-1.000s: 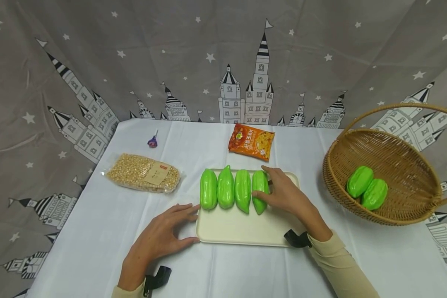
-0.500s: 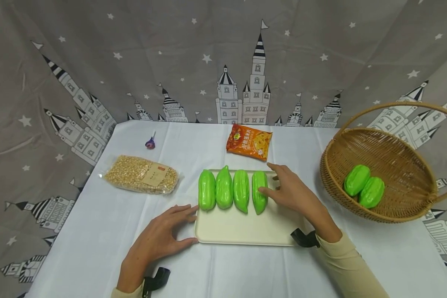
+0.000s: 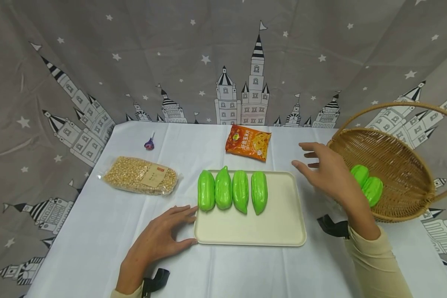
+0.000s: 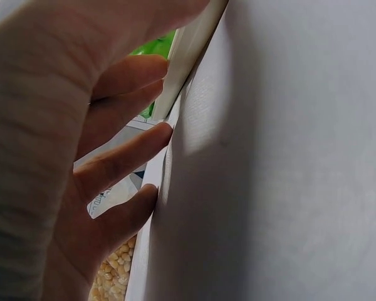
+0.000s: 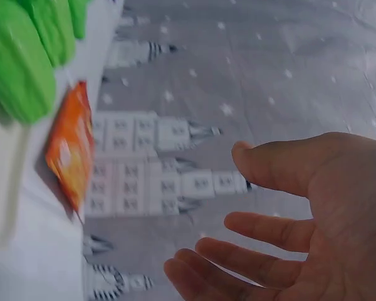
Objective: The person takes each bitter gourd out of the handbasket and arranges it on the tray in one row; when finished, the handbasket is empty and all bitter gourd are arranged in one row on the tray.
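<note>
A cream rectangular tray (image 3: 253, 231) lies on the white table. Along its back half stand several bright green, ridged, elongated fruit- or vegetable-like pieces in a row, the rightmost green piece (image 3: 259, 192) set slightly apart. My left hand (image 3: 158, 236) rests at the tray's left edge, its thumb and fingertips right at the rim. In the left wrist view its fingers are spread on the cloth. My right hand (image 3: 329, 171) is between the tray and the wicker basket (image 3: 406, 182), fingers extended and holding nothing. Inside the basket lie two more green pieces (image 3: 373, 190), partly hidden by the hand.
A clear bag of corn kernels (image 3: 139, 176) lies left of the tray. An orange snack packet (image 3: 248, 142) is behind it, and a small purple lollipop (image 3: 149, 143) sits at the back left. A grey castle-print curtain (image 3: 152, 49) hangs behind the table.
My right hand has let go of the rightmost green piece on the tray and moved right toward the basket. My left hand has stayed at the tray's left edge.
</note>
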{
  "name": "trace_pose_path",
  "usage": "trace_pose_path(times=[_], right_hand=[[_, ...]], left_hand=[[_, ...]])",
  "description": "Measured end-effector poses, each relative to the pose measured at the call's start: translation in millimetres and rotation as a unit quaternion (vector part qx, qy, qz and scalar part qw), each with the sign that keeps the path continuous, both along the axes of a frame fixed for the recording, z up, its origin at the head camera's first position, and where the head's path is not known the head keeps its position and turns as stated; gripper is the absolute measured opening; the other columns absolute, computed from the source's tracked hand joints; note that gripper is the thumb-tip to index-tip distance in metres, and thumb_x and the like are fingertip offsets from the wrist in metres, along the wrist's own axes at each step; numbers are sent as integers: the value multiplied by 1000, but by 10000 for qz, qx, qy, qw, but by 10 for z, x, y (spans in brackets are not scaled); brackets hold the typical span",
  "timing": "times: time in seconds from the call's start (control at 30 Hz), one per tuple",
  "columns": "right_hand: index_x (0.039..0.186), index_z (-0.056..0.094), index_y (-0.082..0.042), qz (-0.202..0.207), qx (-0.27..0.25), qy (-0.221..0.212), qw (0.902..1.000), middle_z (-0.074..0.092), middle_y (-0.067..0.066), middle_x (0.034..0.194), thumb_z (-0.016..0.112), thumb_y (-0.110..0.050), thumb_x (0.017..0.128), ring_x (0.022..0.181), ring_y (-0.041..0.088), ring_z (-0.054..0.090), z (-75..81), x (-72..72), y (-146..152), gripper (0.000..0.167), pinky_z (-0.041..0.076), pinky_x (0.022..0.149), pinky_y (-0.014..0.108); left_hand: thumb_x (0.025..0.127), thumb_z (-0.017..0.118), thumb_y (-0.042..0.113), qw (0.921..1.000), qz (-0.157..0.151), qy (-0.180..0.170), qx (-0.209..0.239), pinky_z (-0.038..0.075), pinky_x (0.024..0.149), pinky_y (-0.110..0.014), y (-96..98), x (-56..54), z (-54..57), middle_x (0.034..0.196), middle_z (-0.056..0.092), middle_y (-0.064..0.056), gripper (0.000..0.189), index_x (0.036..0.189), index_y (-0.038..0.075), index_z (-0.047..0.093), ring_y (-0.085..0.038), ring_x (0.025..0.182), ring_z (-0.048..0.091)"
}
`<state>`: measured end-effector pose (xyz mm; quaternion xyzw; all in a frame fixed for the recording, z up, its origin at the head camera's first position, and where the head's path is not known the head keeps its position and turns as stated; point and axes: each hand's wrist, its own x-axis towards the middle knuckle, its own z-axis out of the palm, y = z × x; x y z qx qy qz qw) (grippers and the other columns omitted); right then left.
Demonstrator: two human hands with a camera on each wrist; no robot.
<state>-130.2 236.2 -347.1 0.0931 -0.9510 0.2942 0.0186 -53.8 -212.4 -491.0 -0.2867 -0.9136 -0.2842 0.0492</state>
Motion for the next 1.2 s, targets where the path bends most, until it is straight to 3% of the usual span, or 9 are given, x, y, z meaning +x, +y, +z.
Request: trace_pose_path(times=[0.17,0.33,0.6,0.73,0.93,1.2], right_hand=[[149,57,2,-209,-16,297,9993,66,28,137,72,-32,105,111,49,73,98,-21,307,57,61,90,65],[150,55,3,-363,20,110,9993,67,31,134,68,-34,107,113,54,72,163,-52,572,58,59,92,68],[150,54,2,-516,557,-98,9971,58,33,145,65,-41,108,123,57,61,247,-106,895,61,49,97,74],[151,53,1,-508,719,-241,9958,59,35,144,62,-44,109,127,60,56,231,-170,1078,62,45,99,77],[147,54,7,-472,1024,-337,9930,60,40,139,60,-41,109,121,62,60,147,-285,1327,62,46,100,76],[152,37,17,-224,1522,-1441,9775,47,47,146,52,-38,113,124,68,52,15,-381,1600,69,43,104,78]], left_hand=[[75,99,42,10000,-7,-15,8,56,109,-46,-4,0,-3,149,67,3,58,124,16,80,-25,137,63],[76,99,41,10000,13,-56,-2,55,110,-48,-5,4,-1,149,67,4,57,124,16,80,-25,138,62],[76,98,41,10000,-58,10,55,56,109,-45,-12,-6,-16,149,66,5,57,124,18,79,-23,137,62],[76,98,41,9999,-85,58,73,55,110,-45,-5,-4,-18,149,67,5,55,123,20,78,-24,137,63],[77,98,42,10000,-33,17,60,54,111,-45,6,3,-9,149,66,5,52,121,21,79,-24,138,62],[78,97,43,10000,-15,-20,92,56,109,-46,11,4,-7,149,66,5,50,120,22,79,-23,138,62]])
